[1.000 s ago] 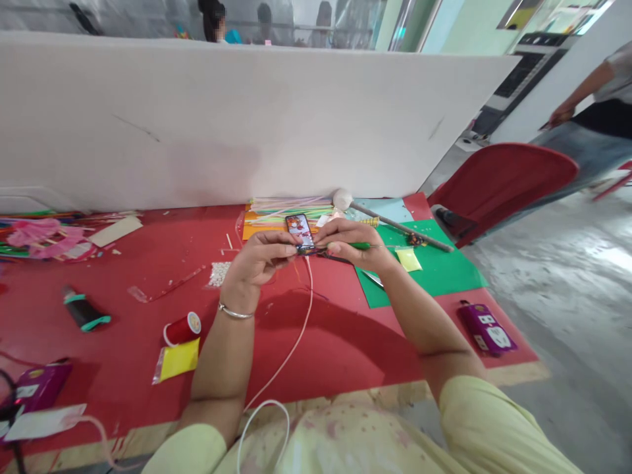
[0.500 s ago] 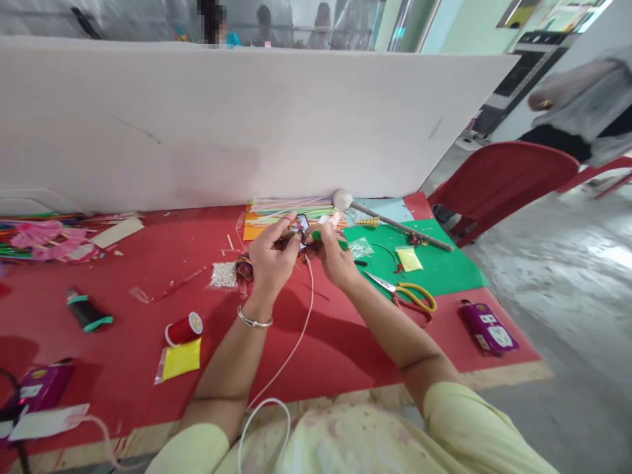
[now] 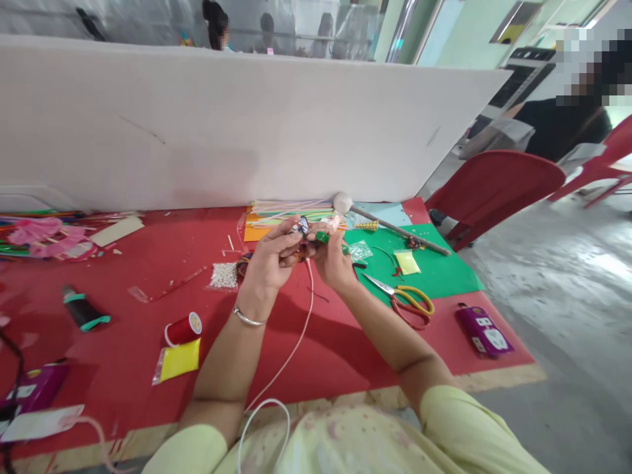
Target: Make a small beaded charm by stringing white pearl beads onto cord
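A: Hands first, left to right. Left hand [image 3: 270,258], w/ a bangle on the wrist, is pinched around a small dark, multicoloured craft piece [image 3: 299,245] held up above the red table [image 3: 123,316]. Right hand [image 3: 332,253] meets it fingertip to fingertip, closed on a green stick [image 3: 330,239] that pokes out twd the right.

B: How'd that piece handle, you reckon?

A: Light, prob. soft or wiry, small enough to slip. Looks fiddly, so a fingertip pinch near the middle seems best, not a full fist. The stick looks thin and stiff; hold it close to the join.

B: What's around?

A: Far left, black tube w/ teal bands [image 3: 81,311], then red thread spool [image 3: 183,328] and yellow packet [image 3: 178,360] touching it. White beads [image 3: 224,275] just beside the left hand. White cord [image 3: 291,345] hangs from the hands twd the person's lap. Right side: scissors [image 3: 407,299] w/ yellow and red handles on green sheet [image 3: 444,273], purple box [image 3: 484,331] near the table edge.

B: Anything unclear?

A: Plenty. Fingers hide most of the piece; can't tell what it's made of, or how the stick joins it. Cord's top end is lost behind the hands too.
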`<move>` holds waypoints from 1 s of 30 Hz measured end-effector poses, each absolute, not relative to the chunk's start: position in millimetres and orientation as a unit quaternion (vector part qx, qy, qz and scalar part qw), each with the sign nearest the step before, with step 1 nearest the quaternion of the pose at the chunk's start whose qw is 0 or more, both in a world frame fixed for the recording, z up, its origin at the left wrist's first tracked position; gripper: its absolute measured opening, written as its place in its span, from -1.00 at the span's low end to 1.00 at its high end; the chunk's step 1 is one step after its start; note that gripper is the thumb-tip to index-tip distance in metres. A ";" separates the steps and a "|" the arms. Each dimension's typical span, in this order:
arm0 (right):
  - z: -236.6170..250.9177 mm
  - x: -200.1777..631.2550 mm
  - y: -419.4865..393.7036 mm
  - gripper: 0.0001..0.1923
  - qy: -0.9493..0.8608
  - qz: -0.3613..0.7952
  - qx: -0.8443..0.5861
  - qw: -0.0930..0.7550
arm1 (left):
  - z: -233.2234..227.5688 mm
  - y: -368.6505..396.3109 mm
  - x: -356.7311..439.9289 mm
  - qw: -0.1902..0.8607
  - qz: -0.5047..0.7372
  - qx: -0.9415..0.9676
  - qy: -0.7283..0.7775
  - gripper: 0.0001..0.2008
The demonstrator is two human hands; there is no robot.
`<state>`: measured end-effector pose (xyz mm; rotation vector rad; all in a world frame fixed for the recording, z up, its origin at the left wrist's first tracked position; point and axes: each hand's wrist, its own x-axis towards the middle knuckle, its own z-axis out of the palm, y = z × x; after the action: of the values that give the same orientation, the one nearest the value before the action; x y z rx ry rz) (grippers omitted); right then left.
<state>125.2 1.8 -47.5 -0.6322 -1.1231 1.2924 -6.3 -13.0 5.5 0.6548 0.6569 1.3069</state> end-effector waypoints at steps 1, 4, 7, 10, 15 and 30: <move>-47.9 132.7 4.0 -0.37 -0.498 0.539 -0.267 0.624 | 7.1 -12.4 -9.8 0.719 0.559 0.289 0.295 -0.59; -45.1 155.8 7.8 -0.42 -0.573 0.495 -0.251 0.603 | 10.6 -11.7 -18.0 0.752 0.509 0.290 0.302 -0.58; -37.1 175.4 8.2 -0.46 -0.644 0.469 -0.225 0.561 | 11.9 -11.9 -23.0 0.763 0.486 0.302 0.301 -0.55; -28.6 188.2 7.7 -0.51 -0.685 0.456 -0.200 0.531 | 12.0 -11.9 -26.1 0.763 0.481 0.310 0.299 -0.54; -18.6 196.7 5.6 -0.58 -0.699 0.472 -0.205 0.497 | 9.5 -8.7 -29.2 0.764 0.467 0.320 0.310 -0.55; -23.3 180.9 3.9 -0.48 -0.571 0.637 -0.200 0.478 | 1.4 -13.0 -12.0 0.663 0.511 0.426 0.343 -0.70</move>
<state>180.9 3.9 -23.3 -0.4885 -1.3936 1.5569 -12.0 -13.0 1.4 0.9631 0.7740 1.1545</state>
